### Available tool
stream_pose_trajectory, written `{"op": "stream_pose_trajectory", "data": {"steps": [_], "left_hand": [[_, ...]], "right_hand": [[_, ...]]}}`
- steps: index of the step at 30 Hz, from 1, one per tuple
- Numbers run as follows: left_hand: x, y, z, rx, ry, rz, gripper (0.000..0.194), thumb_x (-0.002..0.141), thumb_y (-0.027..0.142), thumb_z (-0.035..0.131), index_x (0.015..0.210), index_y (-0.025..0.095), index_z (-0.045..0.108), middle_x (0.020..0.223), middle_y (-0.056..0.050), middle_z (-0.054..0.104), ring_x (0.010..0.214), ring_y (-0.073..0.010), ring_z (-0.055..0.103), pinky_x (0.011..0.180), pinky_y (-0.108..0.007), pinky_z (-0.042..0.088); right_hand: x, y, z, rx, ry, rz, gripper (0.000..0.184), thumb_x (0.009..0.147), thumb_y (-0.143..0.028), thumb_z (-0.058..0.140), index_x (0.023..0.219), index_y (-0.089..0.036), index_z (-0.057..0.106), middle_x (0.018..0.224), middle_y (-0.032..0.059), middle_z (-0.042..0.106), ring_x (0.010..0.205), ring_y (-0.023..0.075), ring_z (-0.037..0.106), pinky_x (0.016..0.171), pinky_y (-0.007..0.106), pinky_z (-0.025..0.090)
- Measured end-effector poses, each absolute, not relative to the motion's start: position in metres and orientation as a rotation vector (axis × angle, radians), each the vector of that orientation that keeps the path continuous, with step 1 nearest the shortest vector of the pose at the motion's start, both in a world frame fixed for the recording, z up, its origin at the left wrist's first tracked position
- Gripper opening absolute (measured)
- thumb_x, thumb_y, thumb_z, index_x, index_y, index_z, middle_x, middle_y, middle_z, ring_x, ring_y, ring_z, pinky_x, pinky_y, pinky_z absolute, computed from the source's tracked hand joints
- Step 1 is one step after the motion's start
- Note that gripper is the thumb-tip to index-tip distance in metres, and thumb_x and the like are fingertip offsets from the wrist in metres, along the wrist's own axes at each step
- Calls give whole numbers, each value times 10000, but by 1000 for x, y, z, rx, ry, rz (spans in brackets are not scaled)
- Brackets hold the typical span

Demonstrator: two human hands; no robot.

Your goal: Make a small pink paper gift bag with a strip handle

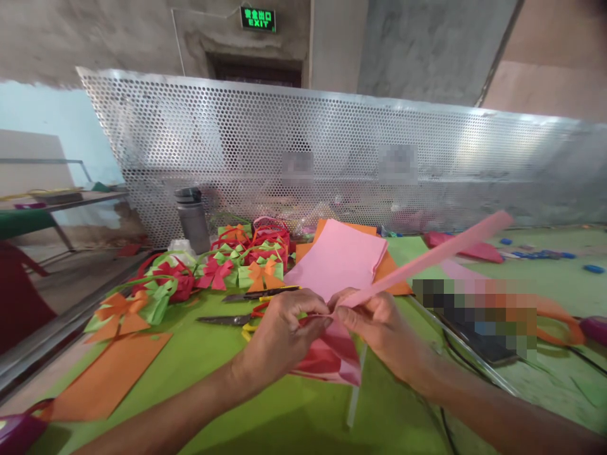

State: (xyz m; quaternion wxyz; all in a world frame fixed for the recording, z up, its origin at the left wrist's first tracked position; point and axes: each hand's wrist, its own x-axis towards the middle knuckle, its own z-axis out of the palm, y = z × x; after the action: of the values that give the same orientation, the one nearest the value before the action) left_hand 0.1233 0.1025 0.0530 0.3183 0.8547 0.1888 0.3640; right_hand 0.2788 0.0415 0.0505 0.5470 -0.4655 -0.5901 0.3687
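My left hand (287, 332) and my right hand (374, 319) are close together over the green table, fingertips pinching one end of a pink strip (427, 256). The strip's long free part slants up to the right beyond my right hand. Under the hands lies a pink and red folded paper or foam piece (332, 360), partly covered by my left hand. Scissors (227, 320) with red and yellow handles lie open-bladed just left of my left hand, and a second dark-bladed pair (258, 294) is behind them. A stack of pink sheets (334, 256) sits beyond the hands.
Several small decorated baskets or bags with bows (263, 275) stand back left beside a grey bottle (192, 221). An orange sheet (111, 379) lies left. A translucent stick (353, 401) is in front; a phone-like black object (478, 335) lies right. A perforated metal panel (332, 139) rises behind.
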Motion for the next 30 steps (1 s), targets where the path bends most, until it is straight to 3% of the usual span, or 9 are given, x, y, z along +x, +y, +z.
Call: {"op": "stream_pose_trajectory", "data": {"steps": [9,17,25,30], "left_hand": [[125,105,55,2222,456,965,119,762,96,591,652,133,618,657,-18,589,650,-122,526,637,-232,399],[125,106,54,2220,357,988,145,776,120,592,632,137,596,665,-20,577,649,-120,527,634,-233,398],[125,106,54,2243,334,1025,125,759,94,606,647,148,618,632,1,578,642,-112,532,631,-220,397],[125,106,51,2287,391,1026,139,759,98,613,634,158,615,626,17,592,619,-100,523,650,-232,385]], "right_hand": [[283,44,45,-1029,-1196,1174,199,688,-351,690,750,-164,664,672,6,604,684,133,544,696,269,428],[287,47,42,-1071,-1168,1244,303,669,-448,697,619,-162,613,551,-15,513,600,129,453,661,295,380],[287,49,40,-1050,-1152,1346,362,644,-432,719,538,-165,499,542,-58,375,558,92,304,565,251,249],[285,49,41,-1072,-1103,1390,354,601,-426,749,572,-161,517,552,-60,392,561,87,320,570,247,252]]}}
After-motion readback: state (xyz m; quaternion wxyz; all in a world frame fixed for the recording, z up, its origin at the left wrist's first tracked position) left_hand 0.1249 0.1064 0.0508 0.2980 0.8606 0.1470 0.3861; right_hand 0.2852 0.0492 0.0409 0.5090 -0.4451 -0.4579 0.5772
